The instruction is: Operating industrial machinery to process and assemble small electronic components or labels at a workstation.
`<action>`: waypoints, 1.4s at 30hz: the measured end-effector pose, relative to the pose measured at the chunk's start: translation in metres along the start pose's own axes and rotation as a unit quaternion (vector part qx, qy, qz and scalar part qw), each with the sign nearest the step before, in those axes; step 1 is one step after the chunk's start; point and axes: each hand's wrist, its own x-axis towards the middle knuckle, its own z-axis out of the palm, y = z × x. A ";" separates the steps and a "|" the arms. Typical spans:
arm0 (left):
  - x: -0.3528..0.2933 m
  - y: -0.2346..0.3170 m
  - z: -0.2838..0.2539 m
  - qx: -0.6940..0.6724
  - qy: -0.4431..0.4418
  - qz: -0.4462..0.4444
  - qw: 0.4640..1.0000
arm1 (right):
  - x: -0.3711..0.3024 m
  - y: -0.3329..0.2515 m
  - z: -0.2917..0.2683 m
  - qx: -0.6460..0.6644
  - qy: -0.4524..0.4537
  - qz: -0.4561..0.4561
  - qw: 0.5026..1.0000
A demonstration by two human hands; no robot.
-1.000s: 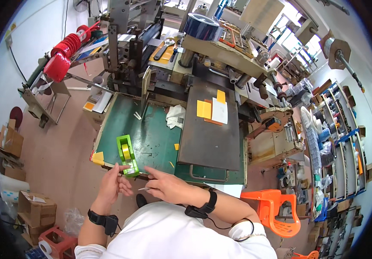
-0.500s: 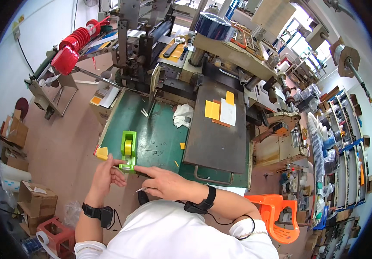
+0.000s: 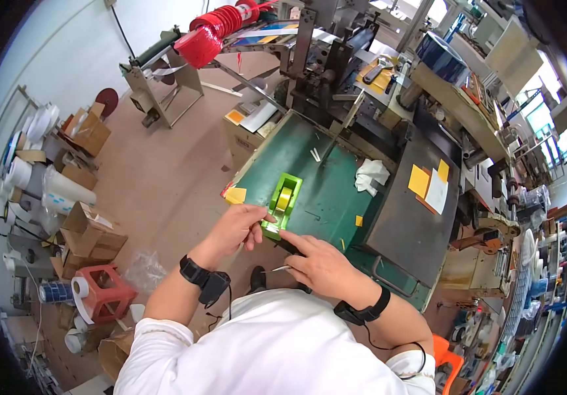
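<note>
A bright green tape dispenser [image 3: 289, 182] with a roll of yellow tape [image 3: 284, 198] stands at the near edge of the green table. My left hand [image 3: 236, 228] is at its front end, fingers curled and fingertips pressed together beside the cutting end; what they pinch, if anything, is too small to make out. With its index finger stretched to the dispenser's front edge, my right hand [image 3: 323, 266] grips a thin, pointed metal tool [image 3: 279, 268] in its other fingers. The tool's tip points left, below the dispenser. A yellow paper piece [image 3: 235, 195] lies left of the dispenser.
A dark metal plate [image 3: 405, 224] with yellow and white sheets lies to the right. A crumpled white cloth [image 3: 370, 176] rests on the green table [image 3: 323, 227]. Machinery rises behind. Cardboard boxes [image 3: 89, 234] and a red plastic stool [image 3: 107, 293] stand on the floor at left.
The view has swung, so the scene sits farther right. My left fingers have drawn together at the dispenser's front end. The right hand keeps the pointed tool, its index finger still at the dispenser.
</note>
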 end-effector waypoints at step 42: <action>-0.024 0.008 0.008 -0.006 0.077 -0.091 0.993 | 0.001 -0.016 0.001 -0.200 -0.118 0.002 0.973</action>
